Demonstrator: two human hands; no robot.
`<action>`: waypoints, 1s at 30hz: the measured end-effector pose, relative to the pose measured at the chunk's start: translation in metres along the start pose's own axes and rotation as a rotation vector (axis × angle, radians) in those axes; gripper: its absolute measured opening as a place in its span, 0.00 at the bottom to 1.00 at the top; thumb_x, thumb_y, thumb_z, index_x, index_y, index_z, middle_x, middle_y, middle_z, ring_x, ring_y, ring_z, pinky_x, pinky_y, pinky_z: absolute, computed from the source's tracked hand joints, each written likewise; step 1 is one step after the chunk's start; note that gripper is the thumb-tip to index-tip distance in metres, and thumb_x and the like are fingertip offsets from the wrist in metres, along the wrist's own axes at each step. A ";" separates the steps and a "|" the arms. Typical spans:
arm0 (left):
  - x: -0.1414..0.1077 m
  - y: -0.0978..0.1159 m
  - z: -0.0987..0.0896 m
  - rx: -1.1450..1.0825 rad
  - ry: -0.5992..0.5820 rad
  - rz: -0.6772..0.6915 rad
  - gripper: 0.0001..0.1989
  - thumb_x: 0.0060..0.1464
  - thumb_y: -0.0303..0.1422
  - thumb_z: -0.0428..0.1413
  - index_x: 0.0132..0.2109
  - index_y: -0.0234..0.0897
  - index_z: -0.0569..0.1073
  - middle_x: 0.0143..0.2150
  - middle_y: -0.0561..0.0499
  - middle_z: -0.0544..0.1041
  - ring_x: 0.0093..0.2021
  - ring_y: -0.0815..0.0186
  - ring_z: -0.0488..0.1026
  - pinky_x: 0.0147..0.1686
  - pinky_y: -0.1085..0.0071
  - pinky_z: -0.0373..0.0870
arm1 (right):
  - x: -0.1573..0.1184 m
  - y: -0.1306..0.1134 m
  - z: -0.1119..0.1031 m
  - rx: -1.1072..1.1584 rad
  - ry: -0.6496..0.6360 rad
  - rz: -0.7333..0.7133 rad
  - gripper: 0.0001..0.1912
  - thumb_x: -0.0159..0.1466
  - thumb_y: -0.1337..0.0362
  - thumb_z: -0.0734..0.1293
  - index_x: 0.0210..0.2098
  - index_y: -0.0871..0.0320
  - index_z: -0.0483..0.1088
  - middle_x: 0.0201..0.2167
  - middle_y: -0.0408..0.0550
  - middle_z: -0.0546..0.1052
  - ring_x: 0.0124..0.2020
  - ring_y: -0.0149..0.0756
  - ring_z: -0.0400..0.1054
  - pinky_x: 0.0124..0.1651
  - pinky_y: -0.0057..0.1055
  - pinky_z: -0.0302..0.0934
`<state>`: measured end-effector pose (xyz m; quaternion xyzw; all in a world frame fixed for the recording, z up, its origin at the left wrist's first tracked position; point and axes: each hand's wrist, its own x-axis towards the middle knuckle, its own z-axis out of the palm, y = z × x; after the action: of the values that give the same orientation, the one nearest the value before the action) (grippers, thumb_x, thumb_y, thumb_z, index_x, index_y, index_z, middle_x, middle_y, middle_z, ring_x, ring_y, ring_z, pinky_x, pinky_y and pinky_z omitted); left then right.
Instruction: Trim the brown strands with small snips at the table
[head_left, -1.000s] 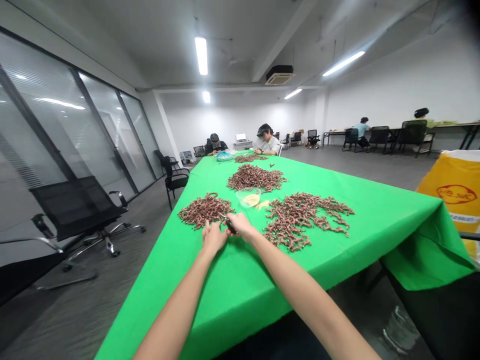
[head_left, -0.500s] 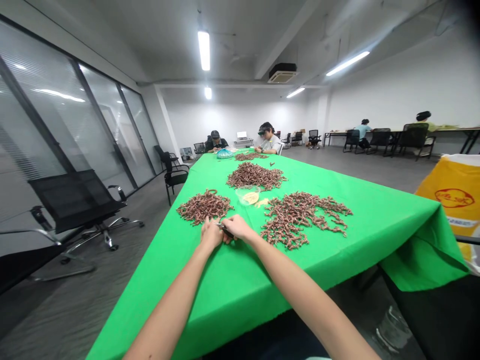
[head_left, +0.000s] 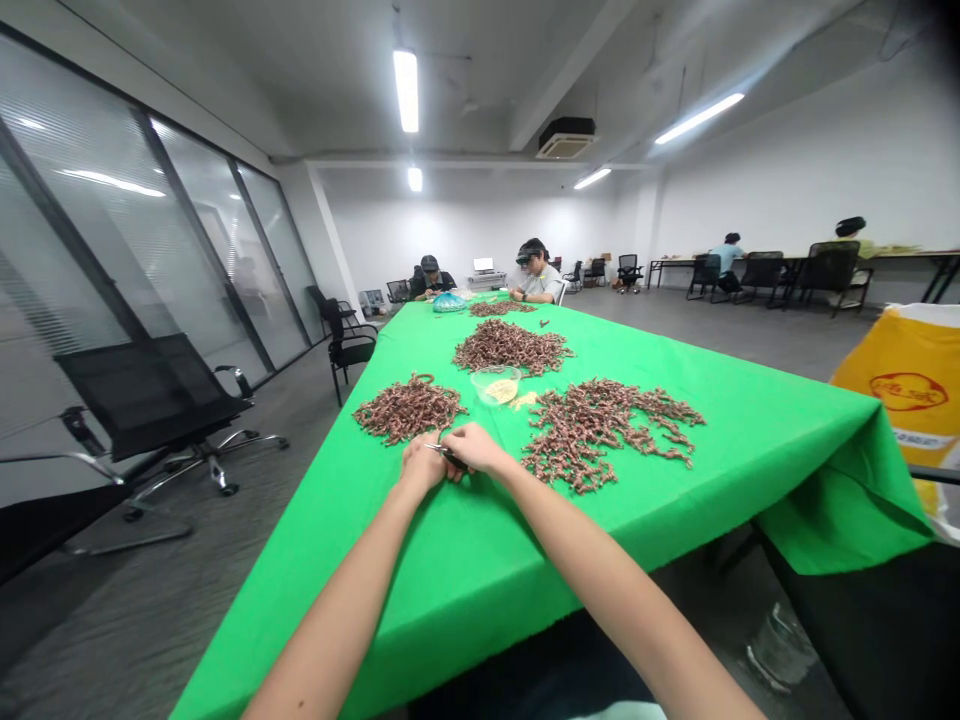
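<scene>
My left hand (head_left: pixel 421 465) and my right hand (head_left: pixel 474 450) meet over the green cloth, just in front of a pile of reddish-brown, knobbly, twisted pieces (head_left: pixel 409 408). Fingers of my right hand are closed round a small tool (head_left: pixel 453 459) with a dark handle and a thin silvery tip; its exact kind does not show. That tip points left across my left hand. My left fingers are curled closed, and whatever they hold is hidden. Beyond my hands stands a clear bowl (head_left: pixel 484 393) of pale yellow bits, with more bits (head_left: pixel 525 400) spilled beside it.
Similar brown pieces lie in a wide heap (head_left: pixel 592 430) at right and another heap (head_left: pixel 510 345) behind the bowl. Two people sit at the table's far end near a blue bag (head_left: pixel 450 302). A yellow sack (head_left: pixel 892 380) stands right; an office chair (head_left: pixel 150 400) stands left.
The view has shifted very slightly. My hands stay together in nearly the same place, with the tool still in my right hand. The person at the far left has raised their head a little.
</scene>
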<state>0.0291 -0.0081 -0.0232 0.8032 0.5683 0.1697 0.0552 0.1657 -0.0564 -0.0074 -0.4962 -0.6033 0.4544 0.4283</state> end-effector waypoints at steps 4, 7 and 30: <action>0.002 0.004 0.003 0.079 -0.005 0.002 0.22 0.61 0.36 0.53 0.59 0.34 0.75 0.55 0.37 0.80 0.60 0.50 0.73 0.57 0.62 0.67 | -0.001 -0.002 -0.010 0.069 0.127 -0.018 0.15 0.68 0.63 0.58 0.27 0.58 0.69 0.13 0.38 0.69 0.12 0.26 0.60 0.18 0.21 0.56; 0.003 0.004 0.006 0.111 -0.006 -0.009 0.25 0.64 0.37 0.50 0.63 0.31 0.71 0.59 0.33 0.76 0.62 0.49 0.71 0.60 0.60 0.65 | -0.002 -0.002 -0.018 0.086 0.189 0.030 0.21 0.70 0.57 0.58 0.22 0.58 0.65 0.11 0.40 0.68 0.11 0.25 0.59 0.16 0.22 0.52; 0.000 0.005 0.004 0.118 -0.020 -0.022 0.23 0.64 0.39 0.50 0.62 0.31 0.71 0.57 0.34 0.77 0.61 0.50 0.72 0.59 0.62 0.64 | -0.006 -0.002 -0.020 0.127 0.112 0.250 0.16 0.68 0.56 0.58 0.28 0.59 0.65 0.15 0.48 0.73 0.12 0.29 0.64 0.11 0.21 0.45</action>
<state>0.0347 -0.0094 -0.0256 0.8004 0.5857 0.1273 0.0154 0.1856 -0.0600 -0.0018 -0.5637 -0.4822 0.5130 0.4319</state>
